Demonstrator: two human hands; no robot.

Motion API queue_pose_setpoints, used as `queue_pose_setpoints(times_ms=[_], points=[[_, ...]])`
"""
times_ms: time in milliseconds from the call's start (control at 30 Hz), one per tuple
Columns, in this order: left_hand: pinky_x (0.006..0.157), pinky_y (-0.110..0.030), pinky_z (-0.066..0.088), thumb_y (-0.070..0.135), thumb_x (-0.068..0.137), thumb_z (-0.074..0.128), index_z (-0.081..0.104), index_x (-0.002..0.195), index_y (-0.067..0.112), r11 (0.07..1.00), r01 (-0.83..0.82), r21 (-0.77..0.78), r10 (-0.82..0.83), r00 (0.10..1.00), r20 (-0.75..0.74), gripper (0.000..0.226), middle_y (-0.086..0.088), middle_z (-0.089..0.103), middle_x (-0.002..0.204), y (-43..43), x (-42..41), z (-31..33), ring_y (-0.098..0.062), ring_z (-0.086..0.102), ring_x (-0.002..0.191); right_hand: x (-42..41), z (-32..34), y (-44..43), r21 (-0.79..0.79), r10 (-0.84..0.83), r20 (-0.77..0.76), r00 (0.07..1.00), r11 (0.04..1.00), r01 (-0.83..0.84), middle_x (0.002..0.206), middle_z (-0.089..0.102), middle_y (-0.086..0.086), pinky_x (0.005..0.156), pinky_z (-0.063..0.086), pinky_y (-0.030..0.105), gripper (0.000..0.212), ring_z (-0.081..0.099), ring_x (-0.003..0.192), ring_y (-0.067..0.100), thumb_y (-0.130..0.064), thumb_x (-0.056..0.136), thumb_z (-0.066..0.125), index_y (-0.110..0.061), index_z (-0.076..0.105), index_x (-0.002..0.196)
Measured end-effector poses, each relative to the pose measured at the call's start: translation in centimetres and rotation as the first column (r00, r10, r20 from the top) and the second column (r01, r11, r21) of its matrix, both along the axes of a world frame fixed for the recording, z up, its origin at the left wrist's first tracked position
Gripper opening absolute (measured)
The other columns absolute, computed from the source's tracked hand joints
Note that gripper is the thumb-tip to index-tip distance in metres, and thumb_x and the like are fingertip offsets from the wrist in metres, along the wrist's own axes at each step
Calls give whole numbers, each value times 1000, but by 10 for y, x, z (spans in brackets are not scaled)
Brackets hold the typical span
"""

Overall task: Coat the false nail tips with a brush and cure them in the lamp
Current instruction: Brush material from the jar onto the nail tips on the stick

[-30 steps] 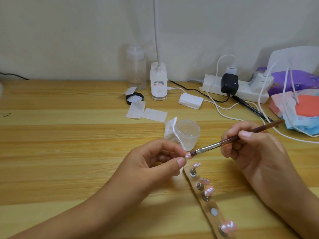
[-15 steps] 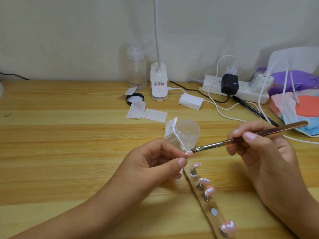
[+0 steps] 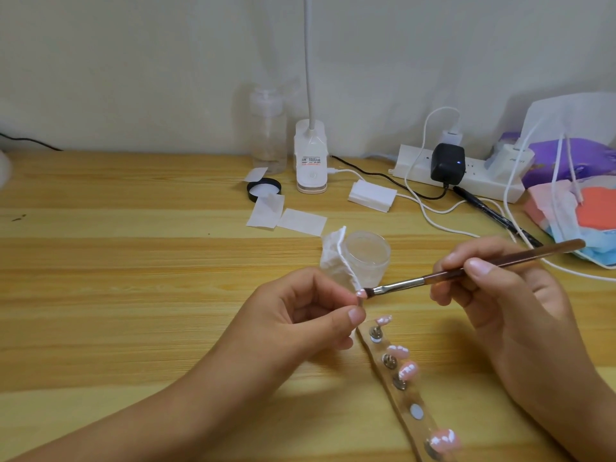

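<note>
Brush handle has swung out rightward; bristles stay on the pink nail tip, centre frame. Left hand pinches nail tip from below, thumb against forefinger. Right hand pinches brush mid-handle.

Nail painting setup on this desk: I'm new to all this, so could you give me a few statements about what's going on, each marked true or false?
1. The right hand holds the brush with its bristles at a pink nail tip. True.
2. The left hand lies flat and empty on the desk. False: its fingertips pinch just under that pink nail tip and hold it up to the brush.
3. Four other nail tips stand on the holder strip, and one round spot on it is bare. True.
4. The power strip has nothing plugged into it. False: a black adapter and white chargers sit in it.
</note>
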State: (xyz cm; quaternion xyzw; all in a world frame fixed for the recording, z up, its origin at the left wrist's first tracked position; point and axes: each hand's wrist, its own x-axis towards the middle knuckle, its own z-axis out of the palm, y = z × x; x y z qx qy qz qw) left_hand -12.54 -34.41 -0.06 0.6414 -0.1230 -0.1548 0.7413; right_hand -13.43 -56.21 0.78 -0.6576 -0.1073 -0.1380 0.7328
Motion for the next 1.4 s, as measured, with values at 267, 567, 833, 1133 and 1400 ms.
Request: queue_pose_setpoints(times_ms=[267,567,833,1133,1400], points=[[66,-17,49,32,68,76,71,78,26,1000,28,10,-29,998,52,13,7,68,76,2,1,-1,-7,64,69,3,2,1,59,-34,-30,999,998,36,72,64,0,62,52,20,25,61,63,14,-12,83,51,-21,72,72],[72,-13,49,29,74,71,74,85,27,999,46,-1,-46,991,123,11,11,69,80,1,1,-3,-4,62,77,3,3,3,137,62,-99,993,989,-48,60,62,6,57,51,19,23,58,56,15,-21,86,53,-20,72,74],[68,-15,51,18,80,68,74,82,27,999,21,-24,-19,995,93,11,11,67,78,0,0,1,-2,61,74,0,5,4,116,96,-142,985,990,-80,61,56,4,52,48,17,22,53,50,14,-17,83,51,-18,63,64],[69,-17,51,19,82,61,73,82,26,999,25,-28,-23,998,57,14,6,65,75,-1,-1,4,-6,61,73,3,8,2,184,88,-111,990,981,-67,61,61,1,58,50,17,21,57,57,10,-42,79,65,-22,74,80],[61,-15,49,16,80,60,74,80,24,999,45,-8,-44,997,64,16,9,66,70,-3,-2,4,-3,59,65,-2,10,8,147,15,-129,991,989,4,51,63,6,49,48,16,21,56,45,11,-37,73,63,-20,75,67]])
